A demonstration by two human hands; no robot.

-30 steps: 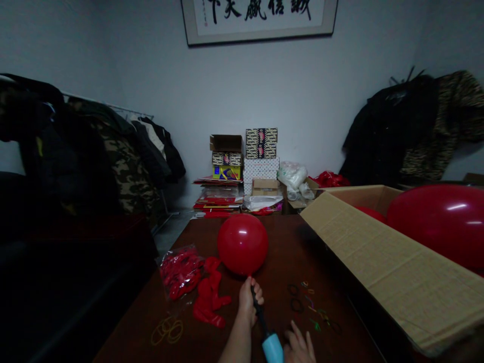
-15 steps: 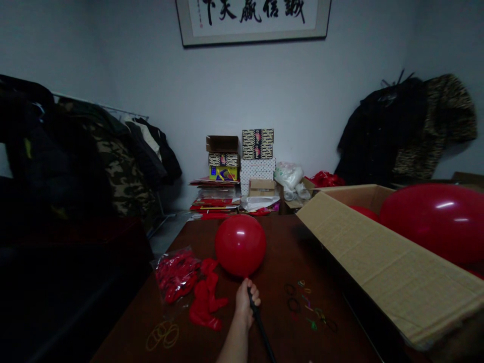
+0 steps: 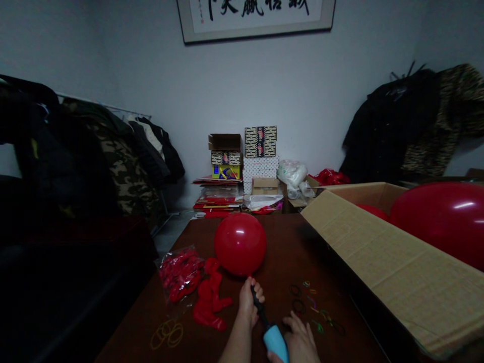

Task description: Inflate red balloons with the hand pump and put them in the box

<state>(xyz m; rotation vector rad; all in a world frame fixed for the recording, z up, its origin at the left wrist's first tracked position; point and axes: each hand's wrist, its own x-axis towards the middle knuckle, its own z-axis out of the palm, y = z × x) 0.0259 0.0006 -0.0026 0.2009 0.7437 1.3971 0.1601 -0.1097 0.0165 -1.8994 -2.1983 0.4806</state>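
A person seated at a dark wooden table (image 3: 280,252) holds a hand pump (image 3: 273,339) fitted to a round red balloon (image 3: 240,243). The left hand (image 3: 247,304) is closed around the black nozzle end of the pump, just under the balloon's neck, fingers curled tight on it. The right hand (image 3: 298,343) lies against the light-blue barrel of the pump at the lower edge of the view; its fingers are spread along the barrel, and whether they are clamped on it cannot be told. The balloon sits inflated above the left hand, near the middle of the table and resting on or just above its surface. Left of the hands lie several limp red balloons (image 3: 209,302) and, beside them, a clear bag of uninflated balloons (image 3: 180,272); yellow rubber bands (image 3: 167,333) lie nearer the table's front edge. Right of the hands, small coloured bands (image 3: 308,305) are scattered. An open cardboard box (image 3: 381,262) on the right holds large inflated red balloons (image 3: 442,219). Stacked cartons (image 3: 245,156) stand against the far wall.
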